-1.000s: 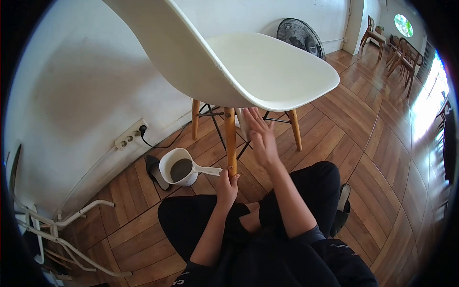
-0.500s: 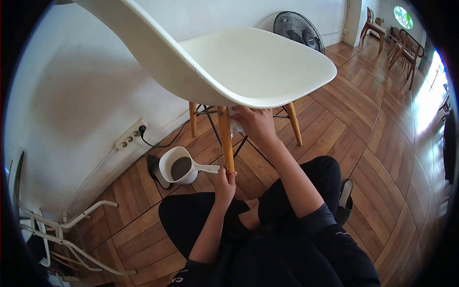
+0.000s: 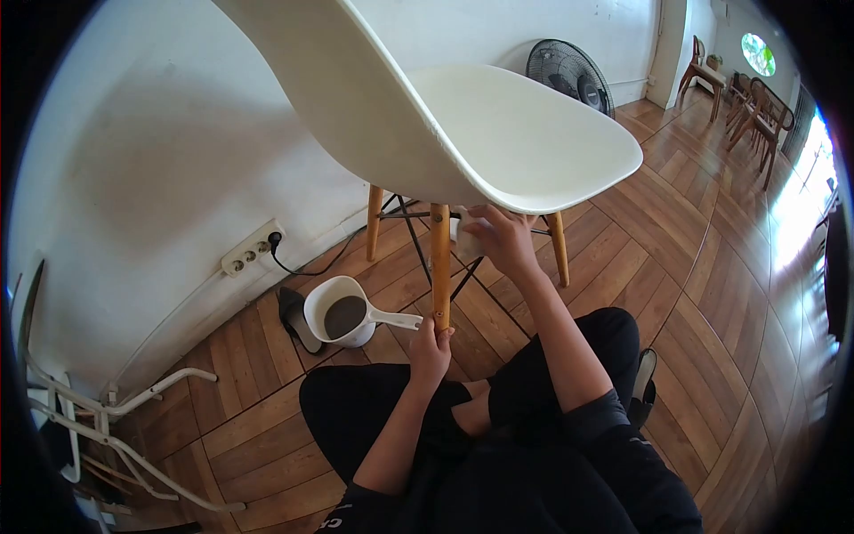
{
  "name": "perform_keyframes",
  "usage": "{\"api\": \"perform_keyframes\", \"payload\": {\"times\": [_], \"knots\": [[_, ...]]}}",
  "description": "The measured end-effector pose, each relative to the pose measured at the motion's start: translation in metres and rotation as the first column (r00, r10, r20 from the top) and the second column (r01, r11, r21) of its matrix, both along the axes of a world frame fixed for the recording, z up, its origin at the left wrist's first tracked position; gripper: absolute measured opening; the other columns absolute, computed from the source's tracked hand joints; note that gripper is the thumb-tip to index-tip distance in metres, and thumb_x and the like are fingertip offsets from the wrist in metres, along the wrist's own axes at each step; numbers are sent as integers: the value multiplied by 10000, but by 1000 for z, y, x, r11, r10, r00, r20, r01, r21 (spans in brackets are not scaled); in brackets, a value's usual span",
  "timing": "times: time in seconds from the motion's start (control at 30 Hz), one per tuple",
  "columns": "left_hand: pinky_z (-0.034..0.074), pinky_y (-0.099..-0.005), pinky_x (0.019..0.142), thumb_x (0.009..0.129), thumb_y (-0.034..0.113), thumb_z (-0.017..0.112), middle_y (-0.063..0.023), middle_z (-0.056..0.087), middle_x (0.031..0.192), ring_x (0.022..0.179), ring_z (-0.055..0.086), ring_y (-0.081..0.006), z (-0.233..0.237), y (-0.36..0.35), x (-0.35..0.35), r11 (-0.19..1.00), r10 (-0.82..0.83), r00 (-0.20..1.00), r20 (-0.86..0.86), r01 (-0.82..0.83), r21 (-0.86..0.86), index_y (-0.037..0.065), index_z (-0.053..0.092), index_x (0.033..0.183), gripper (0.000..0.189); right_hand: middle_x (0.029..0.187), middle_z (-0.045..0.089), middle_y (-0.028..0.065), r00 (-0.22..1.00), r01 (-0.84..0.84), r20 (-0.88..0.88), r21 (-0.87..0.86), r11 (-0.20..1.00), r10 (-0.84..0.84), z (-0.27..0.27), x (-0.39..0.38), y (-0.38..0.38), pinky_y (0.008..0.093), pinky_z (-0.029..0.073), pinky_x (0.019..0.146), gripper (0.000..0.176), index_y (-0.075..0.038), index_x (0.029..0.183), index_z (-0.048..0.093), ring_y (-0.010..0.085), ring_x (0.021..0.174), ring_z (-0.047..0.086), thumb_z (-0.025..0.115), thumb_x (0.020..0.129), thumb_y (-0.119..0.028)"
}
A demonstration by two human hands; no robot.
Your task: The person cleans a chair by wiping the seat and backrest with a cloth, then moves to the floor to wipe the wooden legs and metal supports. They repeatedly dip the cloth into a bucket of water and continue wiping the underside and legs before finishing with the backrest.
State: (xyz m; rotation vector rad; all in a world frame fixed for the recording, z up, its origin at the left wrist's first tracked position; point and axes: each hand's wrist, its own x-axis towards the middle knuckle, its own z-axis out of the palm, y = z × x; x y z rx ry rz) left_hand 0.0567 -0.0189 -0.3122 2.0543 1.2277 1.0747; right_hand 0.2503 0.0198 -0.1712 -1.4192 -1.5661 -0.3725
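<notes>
A white chair (image 3: 525,133) with wooden legs stands in front of me. My left hand (image 3: 430,354) is wrapped round the lower end of its nearest wooden leg (image 3: 440,267). Under the seat, my right hand (image 3: 503,238) has its fingers bent round a whitish cloth (image 3: 464,238), just right of that leg's upper part. The seat's edge partly covers those fingers. Left of the leg, a white dipper (image 3: 334,307) holds dark liquid, its handle pointing at my left hand.
A dark shoe (image 3: 298,320) lies beside the dipper. A socket strip (image 3: 252,249) with a plugged cable is on the wall. At lower left is a white metal frame (image 3: 107,409). A black fan (image 3: 569,73) and wooden chairs (image 3: 762,116) stand farther back.
The chair, dipper and both hands appear shifted slightly right in view. My right hand has moved a little away from the leg, with more of the cloth showing between them.
</notes>
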Motion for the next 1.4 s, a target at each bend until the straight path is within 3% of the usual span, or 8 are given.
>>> {"api": "perform_keyframes", "payload": {"times": [0.13,0.3,0.5,0.57,0.7,0.8,1.1,1.4], "knots": [[452,-472,623,856,176,612,-208,592,827,766,593,-411,3,-3,-2,1000,-12,1000,10,12,-5,3,471,1105,335,910,656,73,995,-96,27,42,994,95,8,-9,6,414,406,834,223,-95,962,644,284,931,597,699,754,-156],[450,-470,621,853,174,616,-206,588,806,762,591,-412,7,-3,-3,999,-4,1000,30,5,-31,5,473,1067,308,895,673,67,990,-11,143,97,995,-3,1,10,-6,416,397,850,224,-108,946,652,270,918,606,709,739,-169],[467,-359,676,896,152,556,-136,608,843,758,610,-282,8,-5,0,994,12,999,-49,-18,-106,-1,453,1108,280,922,680,60,994,12,110,141,990,-28,-7,19,-7,394,413,852,152,-103,874,673,239,917,609,717,738,-153],[450,-456,642,873,165,590,-204,581,832,780,588,-403,13,-7,1,991,7,999,42,-2,-134,2,462,1059,279,924,661,74,905,-30,-417,131,991,83,-14,15,-9,355,438,830,158,-85,904,666,223,902,608,711,754,-109],[454,-449,650,877,167,584,-212,580,862,793,588,-406,9,-8,0,998,-3,1000,-8,2,-59,-6,450,1088,305,933,602,97,644,-44,-727,277,960,239,-11,38,-33,303,474,727,209,-72,959,656,240,888,597,710,766,-131],[458,-439,676,885,166,568,-216,583,887,816,588,-401,6,-5,0,997,-20,998,64,24,-72,-14,440,1114,318,913,616,90,847,214,-510,74,974,-147,-20,60,-55,329,467,791,247,-82,1006,653,250,904,592,699,766,-116],[469,-365,760,897,169,529,-161,609,897,860,613,-298,19,-8,0,981,12,1000,-5,-13,-195,-2,458,1063,248,969,617,19,988,90,-132,82,993,-78,-39,36,-20,368,463,794,284,-106,982,680,236,940,547,702,699,-94],[469,-383,724,896,211,554,-165,616,885,811,619,-327,18,-10,-1,979,-14,992,123,39,-198,-20,453,1154,361,1006,620,-44,926,361,114,2,932,-359,-67,75,-25,346,442,807,284,-155,979,661,183,1003,554,620,709,-78]]}}
